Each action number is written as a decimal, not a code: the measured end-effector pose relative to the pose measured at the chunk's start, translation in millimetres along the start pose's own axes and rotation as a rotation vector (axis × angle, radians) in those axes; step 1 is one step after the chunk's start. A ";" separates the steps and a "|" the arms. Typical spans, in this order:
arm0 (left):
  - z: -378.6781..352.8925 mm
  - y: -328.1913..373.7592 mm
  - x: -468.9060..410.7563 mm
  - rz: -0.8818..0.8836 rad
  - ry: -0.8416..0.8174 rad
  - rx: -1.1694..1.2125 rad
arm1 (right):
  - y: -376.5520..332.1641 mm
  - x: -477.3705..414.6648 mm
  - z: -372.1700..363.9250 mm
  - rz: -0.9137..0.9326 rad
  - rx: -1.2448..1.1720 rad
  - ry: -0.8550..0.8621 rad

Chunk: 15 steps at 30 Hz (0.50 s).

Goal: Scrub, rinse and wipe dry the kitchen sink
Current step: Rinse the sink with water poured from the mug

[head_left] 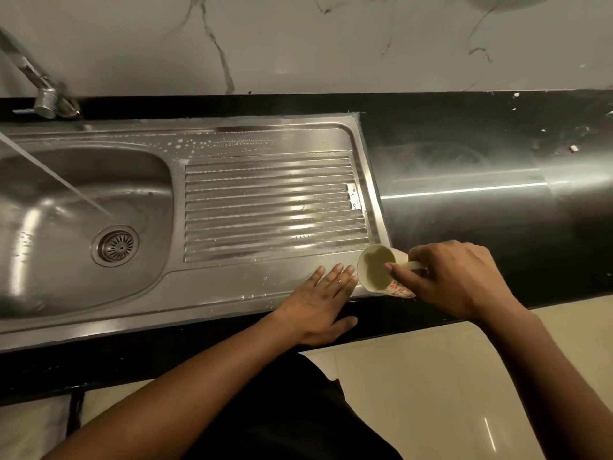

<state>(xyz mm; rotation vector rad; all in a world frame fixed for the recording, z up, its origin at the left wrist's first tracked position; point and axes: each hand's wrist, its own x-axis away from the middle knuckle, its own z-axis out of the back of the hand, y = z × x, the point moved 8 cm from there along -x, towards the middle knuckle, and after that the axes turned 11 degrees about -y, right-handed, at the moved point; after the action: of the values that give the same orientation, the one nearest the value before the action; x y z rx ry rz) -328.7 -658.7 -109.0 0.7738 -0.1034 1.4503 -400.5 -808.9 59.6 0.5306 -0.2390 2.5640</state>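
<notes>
Your left hand lies flat, palm down, on the front rim of the sink. Its 4 fingers are straight and lie close side by side, and the thumb is spread wide, back on the black counter edge.

Just right of those fingertips, almost touching them, is the mug. It is cream with a red flower print and tipped over on its side, with its mouth turned toward your left fingers. Your right hand grips it: the fingers are curled round the handle and 1 fingertip reaches to the rim of the mouth. The inside looks pale, and you cannot tell whether it holds any liquid.

Straight ahead of your left fingertips lies the ribbed draining board, wet and shining, with white droplets on the flat strip beyond it. Far to the left of both hands is the basin, with its round drain well apart from your fingers. The tap stands at the far left corner, and a thin stream of water slants from it down into the basin. Beyond everything rises a pale marbled wall. Behind your wrists, below the counter edge, is a cream tiled floor.
</notes>
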 end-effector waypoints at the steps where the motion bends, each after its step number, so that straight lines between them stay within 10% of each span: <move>1: 0.4 2.4 -4.3 -0.010 0.008 -0.009 | 1.6 1.4 -1.0 -0.008 0.010 -0.011; 15: 13.8 25.4 -55.5 -0.039 0.061 -0.003 | 40.5 10.4 -12.1 -0.176 -0.113 -0.115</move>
<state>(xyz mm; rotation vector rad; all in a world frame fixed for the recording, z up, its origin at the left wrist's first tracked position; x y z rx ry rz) -355.5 -714.7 -116.2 0.7247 -0.0438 1.4350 -433.5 -835.8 50.1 0.6280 -0.3585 2.3382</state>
